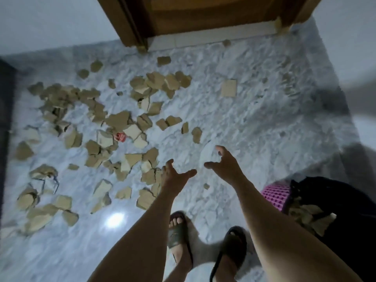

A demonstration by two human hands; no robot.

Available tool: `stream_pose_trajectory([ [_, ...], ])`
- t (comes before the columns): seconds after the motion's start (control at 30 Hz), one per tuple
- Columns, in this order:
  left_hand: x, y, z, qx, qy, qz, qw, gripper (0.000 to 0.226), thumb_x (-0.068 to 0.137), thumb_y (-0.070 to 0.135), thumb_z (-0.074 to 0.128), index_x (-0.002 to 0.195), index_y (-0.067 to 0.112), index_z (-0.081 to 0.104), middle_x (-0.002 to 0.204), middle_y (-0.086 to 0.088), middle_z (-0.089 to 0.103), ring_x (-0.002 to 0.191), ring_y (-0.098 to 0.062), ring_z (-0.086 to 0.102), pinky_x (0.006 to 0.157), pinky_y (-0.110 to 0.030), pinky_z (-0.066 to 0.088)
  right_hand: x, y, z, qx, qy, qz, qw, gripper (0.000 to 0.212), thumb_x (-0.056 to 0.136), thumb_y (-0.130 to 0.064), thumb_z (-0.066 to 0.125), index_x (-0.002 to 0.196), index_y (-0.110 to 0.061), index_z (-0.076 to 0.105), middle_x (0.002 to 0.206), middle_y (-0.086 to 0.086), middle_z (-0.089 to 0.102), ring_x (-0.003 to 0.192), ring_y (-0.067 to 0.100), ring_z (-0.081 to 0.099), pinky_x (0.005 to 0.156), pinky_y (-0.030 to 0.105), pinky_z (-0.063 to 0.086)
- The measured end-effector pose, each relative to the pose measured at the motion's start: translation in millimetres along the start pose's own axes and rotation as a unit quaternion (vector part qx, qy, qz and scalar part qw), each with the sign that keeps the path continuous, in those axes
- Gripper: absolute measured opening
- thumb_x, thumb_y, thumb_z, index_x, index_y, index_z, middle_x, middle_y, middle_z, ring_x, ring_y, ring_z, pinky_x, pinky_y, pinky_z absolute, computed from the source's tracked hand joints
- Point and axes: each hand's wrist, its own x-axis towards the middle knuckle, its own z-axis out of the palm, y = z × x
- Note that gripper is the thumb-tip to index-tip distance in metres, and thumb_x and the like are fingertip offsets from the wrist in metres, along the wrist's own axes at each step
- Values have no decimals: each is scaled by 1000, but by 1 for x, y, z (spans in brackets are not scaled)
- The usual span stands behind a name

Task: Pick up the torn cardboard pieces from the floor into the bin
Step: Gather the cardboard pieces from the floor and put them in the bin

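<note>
Both hands empty above the floor, cardboard lying mostly to the left of them

The marble floor (244, 110) fills the frame, and the torn cardboard pieces (97, 123) are scattered across its left and centre, from the upper left down to the lower left, with one squarish piece (229, 87) apart in the upper centre-right. The bin (276, 195), a pink mesh basket lined with a black bag and already holding some scraps, sits at the lower right edge. The left hand (173, 176), fingers spread and holding nothing, hovers over the nearest cluster (149, 176) just left of centre, so it looks the better placed to grab next. The right hand (224, 162), fingers loosely curled and also empty, hangs over bare floor, with only a small scrap (206, 186) below it.
</note>
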Motion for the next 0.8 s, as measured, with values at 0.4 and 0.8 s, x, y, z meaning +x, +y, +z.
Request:
stream_pose_trajectory([
  [0.4, 168, -219, 24, -59, 138, -331, 932, 139, 55, 81, 74, 157, 30, -4, 160, -21, 5, 149, -44, 6, 120, -59, 11, 244, 85, 130, -187, -29, -7, 982, 94, 80, -42, 77, 155, -25, 22, 156, 11, 20, 143, 34, 30, 110, 50, 40],
  [0.8, 332, -196, 57, 1, 232, -115, 966, 146, 51, 91, 65, 152, 36, -25, 163, -14, -26, 149, -44, -21, 116, -69, -3, 385, 60, 199, -247, 112, 2, 963, 113, 74, -89, 43, 158, -35, -10, 162, 14, -29, 144, 53, -22, 115, 67, -10],
])
